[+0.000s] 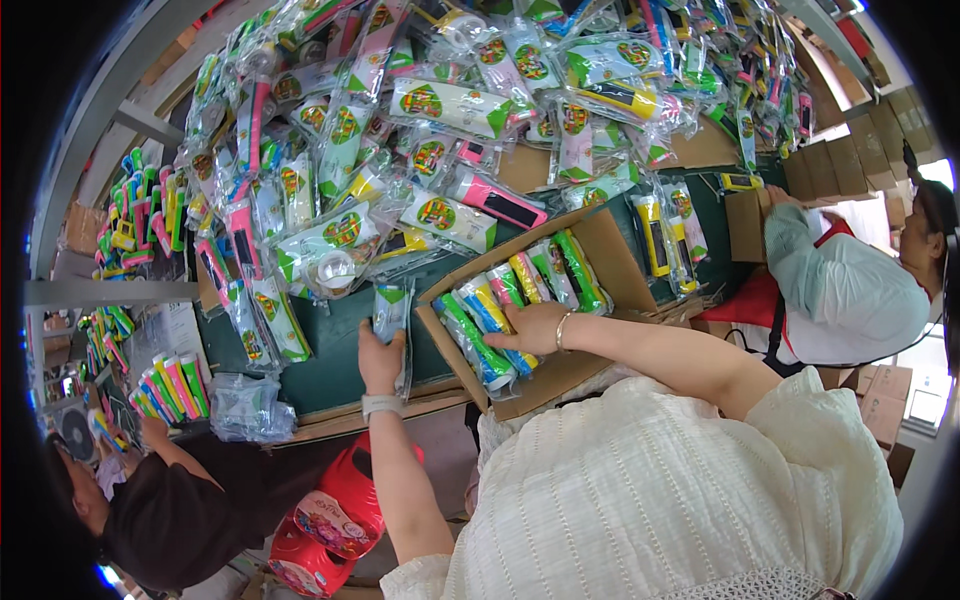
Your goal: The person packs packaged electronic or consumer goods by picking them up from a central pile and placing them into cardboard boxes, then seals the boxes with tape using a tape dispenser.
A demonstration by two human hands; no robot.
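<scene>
In my left hand (382,358) is a clear plastic-bagged item (391,308), pale blue and white, held upright at the bench's near edge. The fingers close round its lower end; its contents are hard to make out. To its right stands an open cardboard box (632,262) with a row of bagged, stick-shaped items in green, blue, pink and yellow. My right hand (535,329) reaches into the box from the right. Its thumb and fingers lie on either side of a bagged blue-and-yellow item (482,305), apparently gripping it. A green bagged item (465,340) lies at the box's left end.
A large heap of bagged items (430,100) covers the far bench. Several bagged items (665,235) lie right of the box, and a stack of clear bags (250,408) lies left. Co-workers sit left (190,510) and right (840,280). A red stool (325,530) stands below.
</scene>
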